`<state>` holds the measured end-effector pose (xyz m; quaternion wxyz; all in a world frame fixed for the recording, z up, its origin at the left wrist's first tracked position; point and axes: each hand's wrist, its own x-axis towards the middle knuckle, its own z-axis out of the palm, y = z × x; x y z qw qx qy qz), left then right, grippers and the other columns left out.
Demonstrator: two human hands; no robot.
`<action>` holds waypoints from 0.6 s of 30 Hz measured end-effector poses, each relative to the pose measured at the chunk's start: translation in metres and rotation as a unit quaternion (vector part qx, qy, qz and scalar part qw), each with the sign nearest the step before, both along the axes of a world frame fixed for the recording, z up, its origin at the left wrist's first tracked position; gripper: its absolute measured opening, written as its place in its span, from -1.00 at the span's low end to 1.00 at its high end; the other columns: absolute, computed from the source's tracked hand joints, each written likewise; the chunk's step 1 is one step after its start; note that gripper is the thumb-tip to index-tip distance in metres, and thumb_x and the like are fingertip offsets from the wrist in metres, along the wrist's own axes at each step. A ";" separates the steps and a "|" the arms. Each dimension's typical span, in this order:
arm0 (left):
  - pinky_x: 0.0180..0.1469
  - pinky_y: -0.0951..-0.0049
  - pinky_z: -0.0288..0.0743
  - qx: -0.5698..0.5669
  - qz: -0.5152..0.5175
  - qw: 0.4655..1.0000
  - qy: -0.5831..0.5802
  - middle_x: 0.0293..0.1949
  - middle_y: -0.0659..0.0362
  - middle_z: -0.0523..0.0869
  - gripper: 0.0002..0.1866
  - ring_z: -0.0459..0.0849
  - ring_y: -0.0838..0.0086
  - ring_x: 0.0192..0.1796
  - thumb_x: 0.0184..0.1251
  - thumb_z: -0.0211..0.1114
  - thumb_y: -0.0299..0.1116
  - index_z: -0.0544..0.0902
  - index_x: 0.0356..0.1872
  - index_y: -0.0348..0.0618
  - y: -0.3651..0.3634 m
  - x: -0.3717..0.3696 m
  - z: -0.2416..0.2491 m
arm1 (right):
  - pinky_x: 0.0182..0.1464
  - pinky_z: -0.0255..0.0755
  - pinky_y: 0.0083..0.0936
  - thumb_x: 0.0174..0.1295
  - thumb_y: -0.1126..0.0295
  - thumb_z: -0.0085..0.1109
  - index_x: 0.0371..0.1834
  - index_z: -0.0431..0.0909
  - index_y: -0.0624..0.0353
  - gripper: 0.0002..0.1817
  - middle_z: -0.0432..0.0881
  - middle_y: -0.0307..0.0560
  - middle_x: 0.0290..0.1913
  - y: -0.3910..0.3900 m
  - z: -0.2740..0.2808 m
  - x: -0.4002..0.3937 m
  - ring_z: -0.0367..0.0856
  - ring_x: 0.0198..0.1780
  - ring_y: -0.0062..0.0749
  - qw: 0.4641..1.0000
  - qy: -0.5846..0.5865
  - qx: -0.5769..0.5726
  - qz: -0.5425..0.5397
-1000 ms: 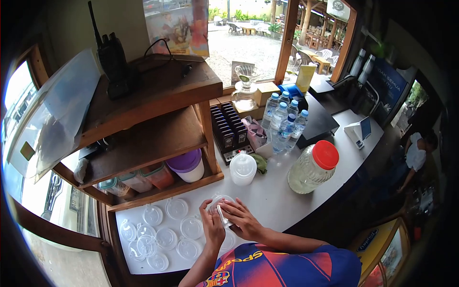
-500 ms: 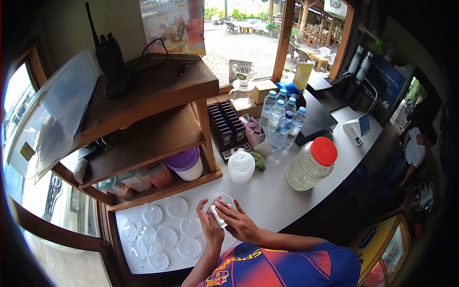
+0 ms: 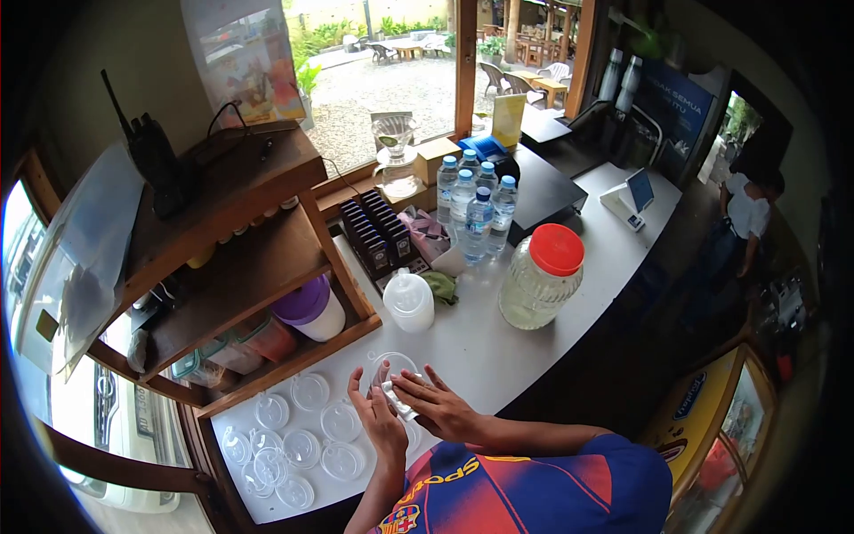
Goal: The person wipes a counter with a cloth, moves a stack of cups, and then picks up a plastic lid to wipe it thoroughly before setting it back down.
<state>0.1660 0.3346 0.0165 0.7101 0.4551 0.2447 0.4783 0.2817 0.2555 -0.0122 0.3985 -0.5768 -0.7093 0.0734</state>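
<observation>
My left hand [image 3: 381,418] holds a clear plastic lid [image 3: 392,366] by its near side. Against that lid my right hand [image 3: 432,403] presses a folded white tissue [image 3: 399,402], its fingers mostly stretched over it. Several similar clear lids [image 3: 302,448] are spread on the white counter to the left of my hands. Just beyond them stands a stack of lids [image 3: 409,303] in white or translucent plastic. Part of another lid [image 3: 411,435] shows below my wrists.
A large glass jar [image 3: 538,289] with a red cap stands right of the stack. Behind are several water bottles [image 3: 479,222] and a black rack [image 3: 374,233]. Wooden shelves [image 3: 240,303] rise at the left. Another person [image 3: 745,209] is at the far right.
The view has turned to the right, so the surroundings appear farther left. Both hands still hold the lid and tissue, with the fingers slightly shifted.
</observation>
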 end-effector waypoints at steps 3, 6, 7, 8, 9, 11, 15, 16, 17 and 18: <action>0.30 0.41 0.46 0.000 -0.025 0.998 0.049 0.24 -0.10 0.54 -0.56 0.58 0.28 0.27 0.67 -0.16 -0.35 0.15 0.45 -0.22 -0.015 0.006 -0.003 | 0.64 -0.39 0.04 0.31 0.48 0.21 0.58 0.21 0.15 -0.27 0.07 -0.03 0.66 -0.009 0.007 0.006 -0.04 0.68 -0.21 1.000 -0.008 0.007 -0.022; 0.27 0.43 0.47 -0.019 -0.035 0.998 0.051 0.20 -0.06 0.56 -0.57 0.59 0.32 0.24 0.68 -0.14 -0.33 0.18 0.44 -0.22 -0.023 0.012 -0.011 | 0.64 -0.38 0.06 0.31 0.48 0.22 0.56 0.26 0.14 -0.29 0.11 -0.04 0.63 -0.018 0.011 0.006 -0.02 0.67 -0.21 0.999 -0.006 0.017 -0.039; 0.26 0.38 0.54 -0.018 -0.040 0.998 0.040 0.21 -0.08 0.56 -0.57 0.60 0.24 0.25 0.65 -0.16 -0.35 0.18 0.44 -0.20 -0.025 0.013 -0.011 | 0.64 -0.35 0.08 0.30 0.47 0.24 0.54 0.28 0.12 -0.30 0.17 -0.04 0.60 -0.022 0.012 0.009 0.01 0.66 -0.17 0.999 -0.008 0.018 -0.038; 0.26 0.37 0.55 -0.031 -0.033 0.999 0.019 0.21 -0.09 0.56 -0.56 0.61 0.23 0.25 0.65 -0.15 -0.35 0.16 0.45 -0.20 -0.030 0.016 -0.008 | 0.64 -0.32 0.10 0.29 0.46 0.25 0.53 0.30 0.10 -0.30 0.23 -0.03 0.57 -0.027 0.012 0.012 0.04 0.65 -0.13 0.999 -0.010 0.018 -0.038; 0.25 0.37 0.55 -0.045 -0.024 0.999 0.000 0.22 -0.09 0.56 -0.56 0.61 0.23 0.25 0.65 -0.14 -0.34 0.15 0.45 -0.20 -0.037 0.018 -0.001 | 0.63 -0.27 0.12 0.28 0.45 0.27 0.52 0.33 0.09 -0.31 0.28 -0.03 0.49 -0.033 0.011 0.015 0.10 0.61 -0.09 0.998 -0.007 0.025 -0.060; 0.19 0.37 0.62 -0.069 -0.009 0.997 -0.018 0.24 -0.11 0.55 -0.56 0.64 0.23 0.22 0.66 -0.13 -0.33 0.12 0.44 -0.18 -0.049 0.023 0.003 | 0.61 -0.17 0.14 0.25 0.43 0.30 0.48 0.38 0.06 -0.33 0.39 -0.02 0.35 -0.044 0.005 0.023 0.22 0.52 -0.01 0.995 -0.002 0.038 -0.096; 0.07 0.39 0.68 -0.073 -0.033 0.995 0.055 0.20 -0.07 0.53 -0.60 0.66 0.30 0.17 0.68 -0.16 -0.32 0.14 0.40 -0.17 -0.077 0.032 -0.009 | 0.52 0.06 0.13 0.20 0.44 0.34 0.41 0.44 0.08 -0.36 0.45 -0.03 0.19 -0.066 0.011 0.036 0.37 0.31 -0.06 0.995 0.010 0.020 -0.098; 0.07 0.39 0.68 -0.071 -0.037 0.995 0.061 0.20 -0.07 0.52 -0.62 0.66 0.30 0.16 0.68 -0.16 -0.32 0.15 0.39 -0.17 -0.082 0.036 -0.015 | 0.51 0.06 0.13 0.20 0.44 0.34 0.41 0.44 0.08 -0.35 0.45 -0.04 0.18 -0.071 0.009 0.041 0.38 0.30 -0.08 0.996 0.024 0.017 -0.088; 0.07 0.40 0.68 -0.067 -0.039 0.995 0.064 0.21 -0.08 0.52 -0.63 0.66 0.31 0.16 0.67 -0.16 -0.32 0.16 0.37 -0.17 -0.087 0.040 -0.021 | 0.51 0.07 0.13 0.19 0.45 0.34 0.41 0.44 0.08 -0.35 0.46 -0.05 0.17 -0.077 0.005 0.046 0.40 0.30 -0.10 0.996 0.035 0.015 -0.076; 0.07 0.41 0.68 -0.064 -0.039 0.995 0.067 0.21 -0.09 0.52 -0.64 0.66 0.32 0.15 0.67 -0.16 -0.33 0.17 0.36 -0.17 -0.091 0.046 -0.023 | 0.50 0.08 0.13 0.19 0.46 0.34 0.42 0.45 0.07 -0.35 0.46 -0.06 0.16 -0.083 0.003 0.054 0.41 0.29 -0.13 0.997 0.046 0.014 -0.062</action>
